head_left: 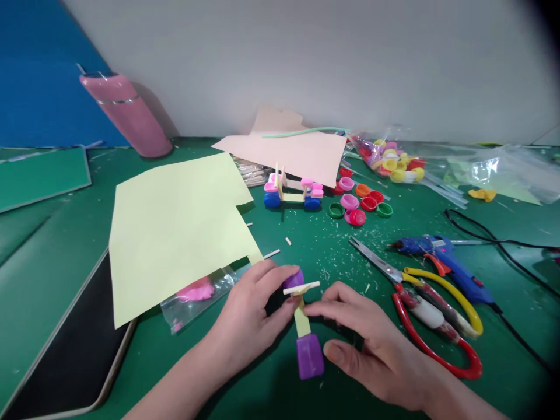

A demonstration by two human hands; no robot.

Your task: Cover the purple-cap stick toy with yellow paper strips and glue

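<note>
A small toy (302, 322) with a pale yellow strip and purple blocks at both ends lies on the green table in front of me. Across its far end sits a short white stick (311, 286). My left hand (258, 300) pinches that far end between thumb and fingers, beside the stick. At the strip's right side is my right hand (371, 344), its index fingertip against the strip and its thumb apart, near the nearer purple block (310, 356). Nothing is gripped in it.
Scissors (420, 297) and a blue glue gun (450, 262) lie right. Bottle caps (349, 202) and a small blue-and-pink toy (293, 195) stand beyond. Left are yellow paper (175, 227), a phone (83, 350) and a pink bottle (131, 114). A bag of caps (394, 160) is behind.
</note>
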